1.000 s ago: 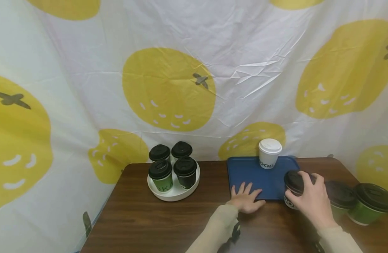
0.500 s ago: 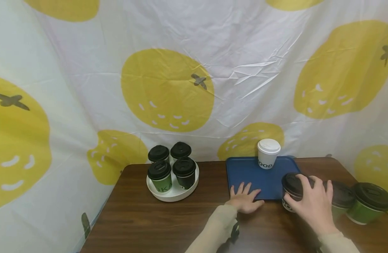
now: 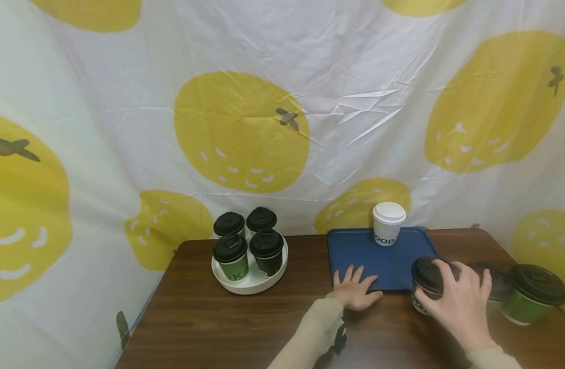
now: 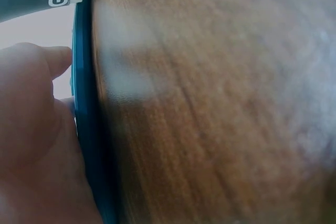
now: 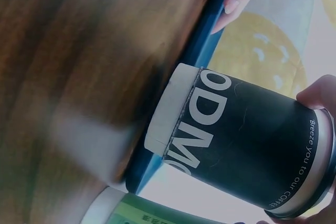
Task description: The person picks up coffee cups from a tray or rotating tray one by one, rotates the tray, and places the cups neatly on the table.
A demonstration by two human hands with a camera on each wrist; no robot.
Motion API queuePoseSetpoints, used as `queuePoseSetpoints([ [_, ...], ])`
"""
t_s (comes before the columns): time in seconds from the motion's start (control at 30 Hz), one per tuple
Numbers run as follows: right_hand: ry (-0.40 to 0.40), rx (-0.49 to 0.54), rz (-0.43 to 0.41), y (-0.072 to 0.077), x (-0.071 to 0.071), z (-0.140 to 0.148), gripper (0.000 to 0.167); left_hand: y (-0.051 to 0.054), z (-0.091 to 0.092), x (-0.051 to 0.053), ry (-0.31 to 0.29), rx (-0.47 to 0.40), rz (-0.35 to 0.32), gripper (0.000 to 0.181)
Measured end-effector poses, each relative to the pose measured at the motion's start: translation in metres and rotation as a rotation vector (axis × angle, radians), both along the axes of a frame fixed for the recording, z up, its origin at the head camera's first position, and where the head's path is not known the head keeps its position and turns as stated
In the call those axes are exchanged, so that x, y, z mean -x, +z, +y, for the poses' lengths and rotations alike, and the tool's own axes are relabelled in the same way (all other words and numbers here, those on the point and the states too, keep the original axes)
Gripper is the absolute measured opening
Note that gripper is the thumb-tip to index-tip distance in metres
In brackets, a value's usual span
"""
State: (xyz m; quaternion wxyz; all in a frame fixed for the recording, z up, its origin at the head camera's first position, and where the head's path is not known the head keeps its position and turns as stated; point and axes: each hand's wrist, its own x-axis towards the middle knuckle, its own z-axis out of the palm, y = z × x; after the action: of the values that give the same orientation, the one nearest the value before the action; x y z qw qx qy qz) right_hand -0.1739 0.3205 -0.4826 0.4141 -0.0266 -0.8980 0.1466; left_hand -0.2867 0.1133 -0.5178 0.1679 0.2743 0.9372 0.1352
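With fingers spread, my left hand (image 3: 355, 293) rests on the near left part of the blue tray (image 3: 379, 256); the left wrist view shows that hand (image 4: 37, 135) beside the tray's edge (image 4: 86, 108). My right hand (image 3: 462, 305) grips a black cup (image 3: 425, 277) by its black lid, at the tray's near right corner. White lettering shows on the cup (image 5: 247, 140) in the right wrist view, with fingers (image 5: 319, 93) around its lid end. Whether its base touches the table or tray, I cannot tell. A white cup (image 3: 387, 228) stands at the tray's back.
Right of my right hand is a green cup (image 3: 525, 306) with a black lid, and another lidded cup (image 3: 498, 284) stands partly behind the hand. On the left, a round white tray (image 3: 250, 288) holds several black-lidded cups. A patterned cloth hangs behind the brown table (image 3: 208, 323).
My right hand and the black cup have moved slightly nearer to me. The left hand stays on the tray. The head view has shifted a little.
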Motion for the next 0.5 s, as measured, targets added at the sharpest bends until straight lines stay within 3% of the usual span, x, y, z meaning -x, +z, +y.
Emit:
queuePoseSetpoints([
  [0.5,0.005,-0.005,0.010,-0.0080,-0.0031,0.0023,0.072,0.0039,-0.0013,-0.0022,-0.001,-0.007,-0.010,0.059],
])
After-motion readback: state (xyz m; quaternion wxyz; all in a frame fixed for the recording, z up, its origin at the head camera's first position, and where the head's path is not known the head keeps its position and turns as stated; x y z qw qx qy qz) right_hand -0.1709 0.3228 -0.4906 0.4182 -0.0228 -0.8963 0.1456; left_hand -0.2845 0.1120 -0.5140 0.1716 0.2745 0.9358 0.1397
